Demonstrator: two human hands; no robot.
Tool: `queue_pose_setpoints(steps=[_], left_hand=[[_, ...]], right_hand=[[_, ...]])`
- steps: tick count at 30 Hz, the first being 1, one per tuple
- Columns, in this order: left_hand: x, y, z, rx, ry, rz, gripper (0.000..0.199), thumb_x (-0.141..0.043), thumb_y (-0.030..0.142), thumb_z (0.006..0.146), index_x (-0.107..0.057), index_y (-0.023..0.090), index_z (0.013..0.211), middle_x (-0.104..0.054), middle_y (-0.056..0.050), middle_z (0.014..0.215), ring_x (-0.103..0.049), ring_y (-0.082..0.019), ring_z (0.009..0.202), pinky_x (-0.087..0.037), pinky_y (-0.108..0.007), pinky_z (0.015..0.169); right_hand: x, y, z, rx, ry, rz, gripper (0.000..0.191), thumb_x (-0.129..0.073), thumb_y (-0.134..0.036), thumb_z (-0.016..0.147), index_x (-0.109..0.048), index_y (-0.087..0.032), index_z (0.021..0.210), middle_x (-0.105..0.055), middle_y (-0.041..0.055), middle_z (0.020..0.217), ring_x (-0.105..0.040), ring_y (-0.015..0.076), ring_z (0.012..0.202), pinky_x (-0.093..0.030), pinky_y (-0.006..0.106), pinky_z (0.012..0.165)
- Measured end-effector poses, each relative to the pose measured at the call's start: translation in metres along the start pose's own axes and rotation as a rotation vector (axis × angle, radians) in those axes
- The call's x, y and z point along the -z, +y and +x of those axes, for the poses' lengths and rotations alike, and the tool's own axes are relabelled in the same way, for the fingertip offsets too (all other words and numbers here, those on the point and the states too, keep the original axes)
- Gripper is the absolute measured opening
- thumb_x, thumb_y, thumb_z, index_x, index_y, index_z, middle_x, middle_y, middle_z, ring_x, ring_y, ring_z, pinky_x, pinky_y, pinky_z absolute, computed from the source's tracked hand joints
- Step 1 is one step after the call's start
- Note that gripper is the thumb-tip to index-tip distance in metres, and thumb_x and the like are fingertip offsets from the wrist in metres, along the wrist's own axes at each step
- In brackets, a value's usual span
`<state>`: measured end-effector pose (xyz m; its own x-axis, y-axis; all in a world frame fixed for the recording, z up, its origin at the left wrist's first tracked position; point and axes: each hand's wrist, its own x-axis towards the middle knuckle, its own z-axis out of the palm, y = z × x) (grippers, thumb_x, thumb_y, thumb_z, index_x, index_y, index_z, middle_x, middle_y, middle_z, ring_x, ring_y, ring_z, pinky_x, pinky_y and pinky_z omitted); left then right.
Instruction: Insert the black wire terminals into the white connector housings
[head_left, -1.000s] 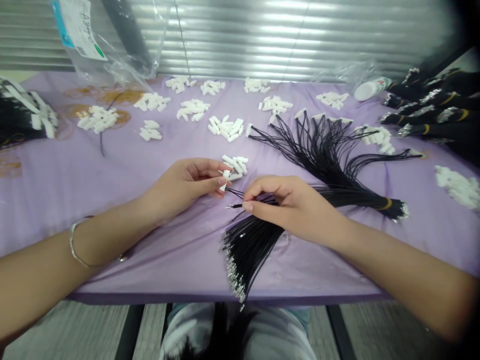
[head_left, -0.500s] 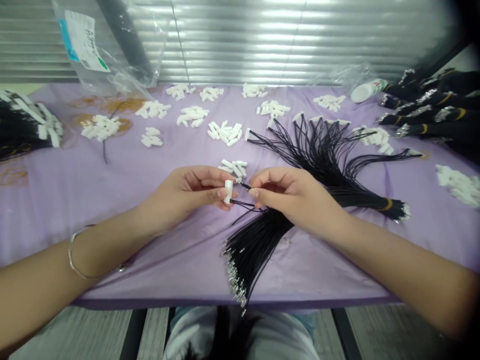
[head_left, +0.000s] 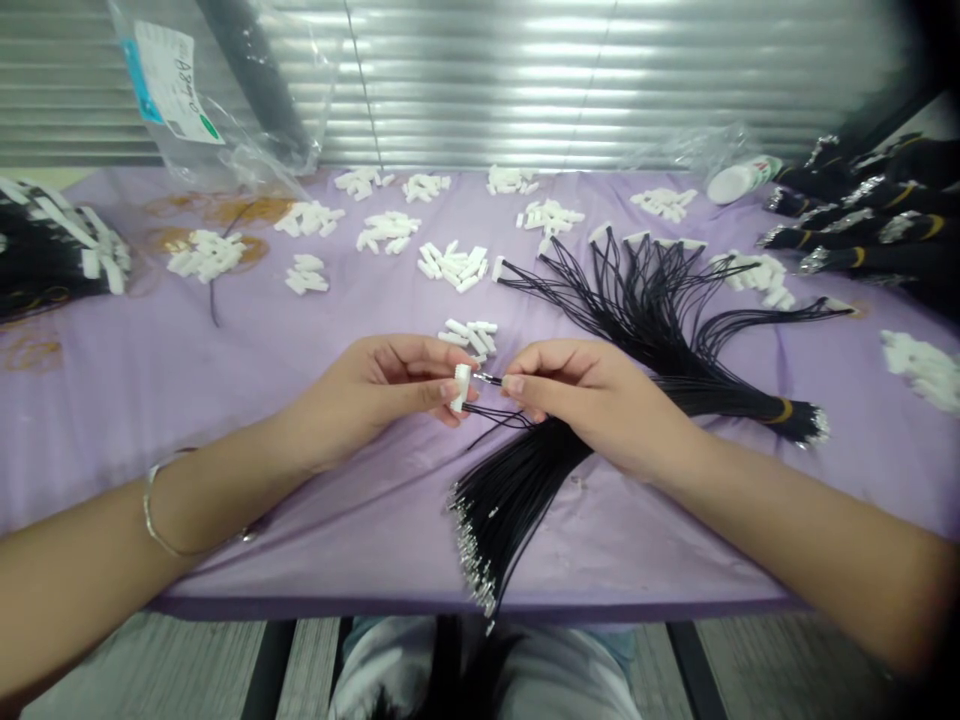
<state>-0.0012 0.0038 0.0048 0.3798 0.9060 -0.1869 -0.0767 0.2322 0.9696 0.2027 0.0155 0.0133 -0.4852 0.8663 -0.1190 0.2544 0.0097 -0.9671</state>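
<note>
Head view: the white connector [head_left: 461, 388] sits in the left hand [head_left: 390, 380], pinched nearly shut; thin wires [head_left: 495, 412] already join its lower end. The right hand [head_left: 585, 392], closed to a pinch, holds a metal-tipped wire [head_left: 491, 380] just beside it. White pieces [head_left: 471, 337] limit room beyond it; the counter's edge [head_left: 337, 607] runs nearer the person.

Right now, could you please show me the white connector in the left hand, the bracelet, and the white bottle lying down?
White connector [head_left: 463, 374]: head view, its upper part.
Bracelet [head_left: 148, 508]: head view, left curve of its band.
White bottle [head_left: 726, 186]: head view, its round end.
</note>
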Motion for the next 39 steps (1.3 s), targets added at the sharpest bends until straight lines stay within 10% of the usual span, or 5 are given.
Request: queue_pose_setpoints(steps=[39], left_hand=[[0.0002,0.0003,-0.0016,0.018,-0.096,0.013,0.013,-0.067,0.014,0.075,-0.066,0.015,0.089,-0.069,0.000,0.076,-0.066,-0.009,0.066,-0.053,-0.020,0.068]], right_hand=[[-0.0049,0.0008,-0.0045,0.095,0.122,-0.231,0.014,-0.056,-0.020,0.076,-0.057,-0.013,0.064,-0.048,-0.0040,0.054,-0.040,0.0043,0.050,-0.031,0.017,0.047]])
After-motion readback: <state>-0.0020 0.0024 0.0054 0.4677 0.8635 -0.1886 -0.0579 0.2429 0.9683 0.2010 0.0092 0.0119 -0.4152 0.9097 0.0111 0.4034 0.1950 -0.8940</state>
